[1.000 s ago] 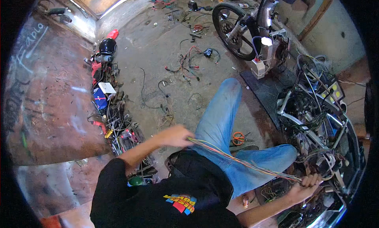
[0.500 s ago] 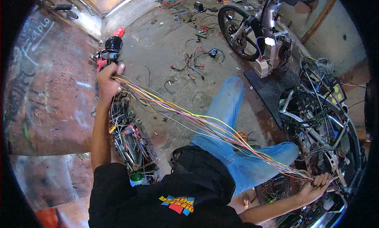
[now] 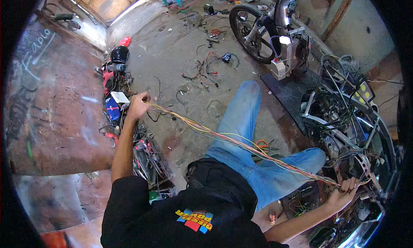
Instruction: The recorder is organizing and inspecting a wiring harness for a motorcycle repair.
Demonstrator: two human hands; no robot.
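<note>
A long bundle of thin coloured wires [image 3: 228, 140] runs from one hand to the other across my lap, yellow, red, white and other strands among it. My left hand [image 3: 138, 105] is closed round its far-left end. At the lower right, my right hand [image 3: 346, 190] grips the other end, close to the motorcycle frame parts. The strands lie close together, with a yellow one bowing away over my jeans [image 3: 241, 114]. Beyond my right knee, orange-handled pliers [image 3: 262, 145] rest on the floor.
A motorcycle front wheel [image 3: 245, 33] stands at the back right. Frame parts with tangled cables [image 3: 331, 114] crowd the right side. A loose wiring harness [image 3: 206, 71] lies on the floor ahead. Along the left wall are a black helmet [image 3: 119, 54] and a tray of tools [image 3: 150, 157].
My left hand has moved right and nearer to me, uncovering a blue packet and a white box by the wall. The wire bundle looks narrower. My right hand stays nearly in place.
</note>
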